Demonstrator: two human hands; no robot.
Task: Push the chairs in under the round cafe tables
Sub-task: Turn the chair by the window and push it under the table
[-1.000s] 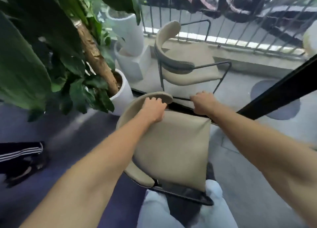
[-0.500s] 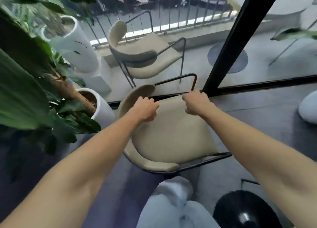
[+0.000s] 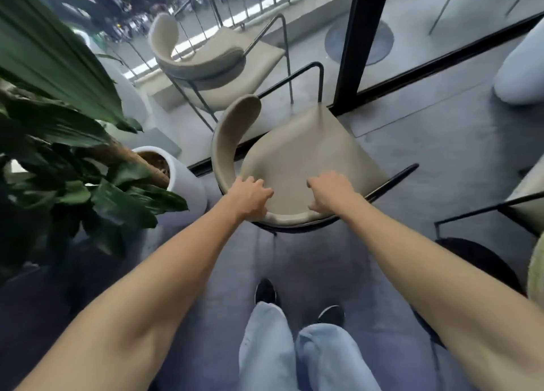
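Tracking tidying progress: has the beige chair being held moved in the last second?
Yes. The chair, tipped back earlier, has dropped forward to level, its front corner at the base of the black post, still right of the white planter.

**Tight on the left, open floor to the right**

Crowded on the left by a potted plant (image 3: 73, 161) and its white pot (image 3: 182, 184), just beside the beige chair (image 3: 300, 155). Closed off on the far side by a black-framed glass partition, with its black post (image 3: 359, 43) right at the seat's far corner; touching or apart, cannot tell. Behind the pane, a second chair (image 3: 212, 66). Open grey floor (image 3: 441, 137) to the right of the beige chair, bounded further right by a third chair (image 3: 482, 211), a dark round base (image 3: 477, 261) near it and a white rounded object (image 3: 521, 72) far right. Free strip of floor on the near side, between plant and dark round base.
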